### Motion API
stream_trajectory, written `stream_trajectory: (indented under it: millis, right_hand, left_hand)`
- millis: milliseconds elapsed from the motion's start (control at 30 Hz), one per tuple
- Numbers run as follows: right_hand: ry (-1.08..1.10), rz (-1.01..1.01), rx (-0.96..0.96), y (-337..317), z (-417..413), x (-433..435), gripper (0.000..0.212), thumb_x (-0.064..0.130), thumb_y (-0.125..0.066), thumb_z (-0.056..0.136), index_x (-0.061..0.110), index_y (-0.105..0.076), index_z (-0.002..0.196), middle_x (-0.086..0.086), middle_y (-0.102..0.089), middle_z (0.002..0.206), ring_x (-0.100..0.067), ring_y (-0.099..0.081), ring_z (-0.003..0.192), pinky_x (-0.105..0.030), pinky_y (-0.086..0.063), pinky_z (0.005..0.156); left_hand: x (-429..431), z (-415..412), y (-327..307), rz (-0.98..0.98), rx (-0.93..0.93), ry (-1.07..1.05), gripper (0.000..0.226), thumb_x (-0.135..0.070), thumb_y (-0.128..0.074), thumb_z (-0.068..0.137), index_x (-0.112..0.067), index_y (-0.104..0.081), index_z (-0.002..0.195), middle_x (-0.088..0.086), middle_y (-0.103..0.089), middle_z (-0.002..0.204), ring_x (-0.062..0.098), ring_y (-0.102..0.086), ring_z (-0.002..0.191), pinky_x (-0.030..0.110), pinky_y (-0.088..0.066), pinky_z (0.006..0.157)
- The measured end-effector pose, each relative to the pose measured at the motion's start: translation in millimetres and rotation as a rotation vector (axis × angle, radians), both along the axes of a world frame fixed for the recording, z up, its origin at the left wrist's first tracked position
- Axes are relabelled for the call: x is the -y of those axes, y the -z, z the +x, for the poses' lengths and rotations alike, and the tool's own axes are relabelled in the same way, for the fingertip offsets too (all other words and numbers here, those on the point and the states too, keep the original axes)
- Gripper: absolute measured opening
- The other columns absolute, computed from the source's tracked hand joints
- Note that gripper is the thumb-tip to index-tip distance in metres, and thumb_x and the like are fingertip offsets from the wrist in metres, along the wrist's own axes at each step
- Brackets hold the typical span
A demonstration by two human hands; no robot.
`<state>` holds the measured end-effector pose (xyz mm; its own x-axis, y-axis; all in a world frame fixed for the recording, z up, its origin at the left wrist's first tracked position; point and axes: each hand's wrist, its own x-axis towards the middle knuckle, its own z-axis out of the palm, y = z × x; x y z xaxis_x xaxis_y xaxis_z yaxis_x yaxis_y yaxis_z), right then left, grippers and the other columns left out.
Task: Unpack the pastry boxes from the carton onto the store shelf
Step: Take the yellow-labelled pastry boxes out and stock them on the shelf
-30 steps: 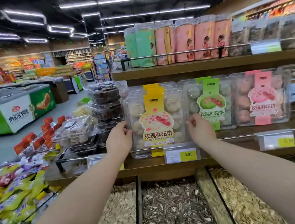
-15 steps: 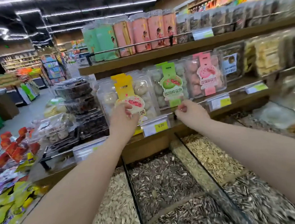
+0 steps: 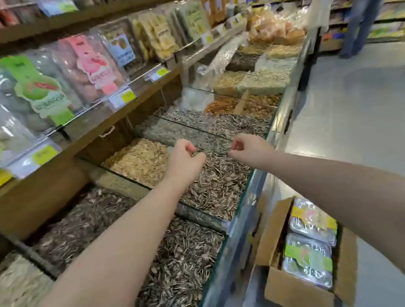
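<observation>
Open carton (image 3: 283,293) on the floor beside the bins' glass front, holding two clear pastry boxes (image 3: 309,259), one yellow-labelled, one green. Striped sunflower seeds (image 3: 215,184) filling the bins. More boxed pastries lined along the wooden shelf's (image 3: 121,112) front edge. Left hand (image 3: 185,163) and right hand (image 3: 248,148) loosely curled, empty, apart, above the seeds, well clear of the carton.

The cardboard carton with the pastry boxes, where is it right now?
The carton sits open on the floor at the lower right of the head view, against the front of the seed bins, below the right forearm, with pastry boxes inside.
</observation>
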<state>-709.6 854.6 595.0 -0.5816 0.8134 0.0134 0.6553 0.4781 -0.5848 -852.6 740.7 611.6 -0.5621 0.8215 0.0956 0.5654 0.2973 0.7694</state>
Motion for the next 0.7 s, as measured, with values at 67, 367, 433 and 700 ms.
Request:
stream_trajectory:
  millis: [67,367,433,700]
  right_hand:
    - [0.055,-0.038,0.008,14.3,44.3,-16.0,0.011,0.032,-0.057,0.087,0.021,-0.056,0.086,-0.004,-0.062,0.084,-0.023,-0.059,0.082,-0.03,-0.044,0.067]
    - [0.153,-0.144,0.128,102.1,218.2,-118.1,0.02,0.035,-0.055,0.089,0.017,-0.062,0.093,-0.004,-0.064,0.087,-0.023,-0.058,0.08,-0.03,-0.044,0.07]
    - [0.155,-0.194,0.136,127.4,244.9,-139.9,0.017,0.035,-0.054,0.089,0.019,-0.06,0.089,-0.005,-0.066,0.085,-0.023,-0.061,0.077,-0.029,-0.044,0.067]
    - [0.146,-0.329,0.278,241.6,303.7,-210.8,0.021,0.036,-0.056,0.088,0.018,-0.062,0.095,-0.004,-0.066,0.086,-0.025,-0.06,0.08,-0.03,-0.045,0.069]
  left_hand:
    - [-21.5,36.7,15.1,-0.04,0.023,0.071,0.017,-0.018,-0.059,0.085,-0.015,-0.045,0.093,-0.001,-0.046,0.079,0.018,-0.043,0.074,0.03,-0.032,0.059]
    - [-125.1,200.4,120.1,-0.182,0.157,0.092,0.012,-0.016,-0.057,0.087,-0.016,-0.05,0.096,-0.004,-0.046,0.074,0.02,-0.049,0.074,0.03,-0.034,0.062]
    - [-143.1,234.7,156.2,-0.222,0.204,0.09,0.014,-0.014,-0.056,0.087,-0.015,-0.053,0.101,-0.002,-0.05,0.08,0.023,-0.054,0.084,0.03,-0.039,0.07]
    - [-187.5,311.6,281.7,-0.385,0.534,-0.03,0.03,-0.016,-0.052,0.096,-0.003,-0.048,0.123,0.003,-0.049,0.108,0.01,-0.049,0.08,0.002,-0.039,0.047]
